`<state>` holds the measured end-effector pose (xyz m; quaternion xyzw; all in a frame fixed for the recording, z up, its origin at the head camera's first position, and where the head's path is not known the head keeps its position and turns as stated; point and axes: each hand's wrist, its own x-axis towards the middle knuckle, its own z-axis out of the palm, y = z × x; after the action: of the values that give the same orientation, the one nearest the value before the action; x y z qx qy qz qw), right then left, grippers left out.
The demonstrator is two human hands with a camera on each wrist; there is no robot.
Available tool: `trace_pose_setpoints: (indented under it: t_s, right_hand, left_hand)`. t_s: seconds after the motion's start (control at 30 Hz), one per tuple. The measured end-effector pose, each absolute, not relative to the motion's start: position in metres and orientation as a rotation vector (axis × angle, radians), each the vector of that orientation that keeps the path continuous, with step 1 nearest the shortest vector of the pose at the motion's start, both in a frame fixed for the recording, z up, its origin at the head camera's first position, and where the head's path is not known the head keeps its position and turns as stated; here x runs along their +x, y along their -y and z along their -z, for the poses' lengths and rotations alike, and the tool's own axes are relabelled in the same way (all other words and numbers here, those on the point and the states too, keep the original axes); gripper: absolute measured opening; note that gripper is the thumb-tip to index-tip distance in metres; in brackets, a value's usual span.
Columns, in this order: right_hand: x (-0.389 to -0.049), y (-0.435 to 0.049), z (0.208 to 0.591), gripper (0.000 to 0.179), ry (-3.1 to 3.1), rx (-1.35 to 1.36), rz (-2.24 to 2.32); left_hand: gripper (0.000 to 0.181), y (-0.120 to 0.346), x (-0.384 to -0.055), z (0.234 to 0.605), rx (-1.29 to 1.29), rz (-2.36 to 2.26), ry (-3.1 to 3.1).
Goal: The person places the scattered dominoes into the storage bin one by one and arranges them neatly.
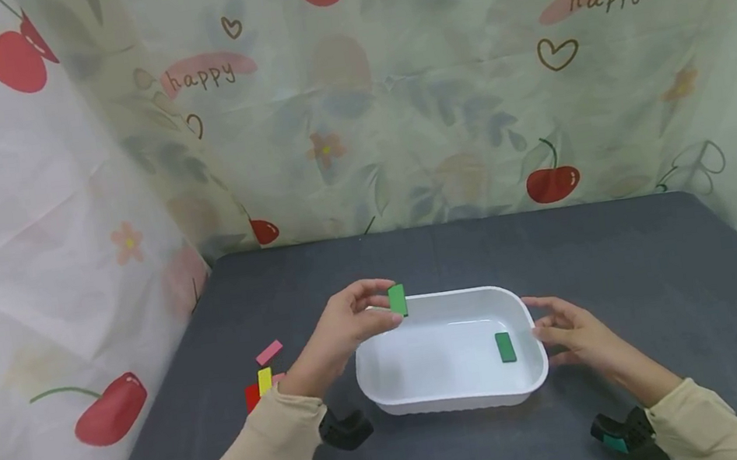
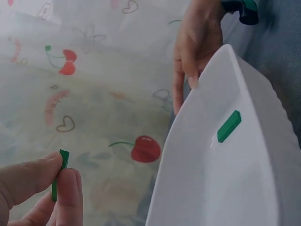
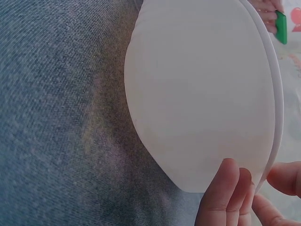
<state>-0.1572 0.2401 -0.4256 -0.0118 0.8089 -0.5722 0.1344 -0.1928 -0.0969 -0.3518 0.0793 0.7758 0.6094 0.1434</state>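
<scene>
My left hand (image 1: pixel 350 319) pinches a thin green rectangular block (image 1: pixel 397 300) between thumb and fingertips, above the far left rim of a white plastic tub (image 1: pixel 428 402). From the left wrist, the same green block (image 2: pixel 65 160) shows edge-on between the fingers. A second green block (image 1: pixel 505 347) lies flat on the tub's floor, toward its right end. My right hand (image 1: pixel 581 334) touches the tub's right end from outside, its fingers fairly straight. Seen from the right wrist, several fingers (image 3: pixel 218 197) rest against the tub's outer wall (image 3: pixel 202 94), near the rim.
Left of the tub lie loose pink (image 1: pixel 269 352), yellow (image 1: pixel 265 380) and red blocks (image 1: pixel 253 397), partly hidden by the left wrist. The dark table (image 1: pixel 485 253) is enclosed by a printed curtain (image 1: pixel 395 116) behind and at the sides.
</scene>
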Motion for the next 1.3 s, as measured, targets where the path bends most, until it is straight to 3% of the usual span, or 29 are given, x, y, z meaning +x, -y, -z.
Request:
trace_pose_setpoints:
  t_s: [0.53, 1.3]
  right_hand:
    - [-0.157, -0.239, 0.424, 0.066, -2.33, -0.026, 1.667]
    - [-0.157, -0.24, 0.424, 0.066, -2.329, -0.025, 1.668]
  left_hand:
    - [0.048, 0.055, -0.188, 0.384, 0.3, -1.695, -2.138]
    - [0.044, 0.036, -0.204, 0.419, 0.118, -1.668, -2.053]
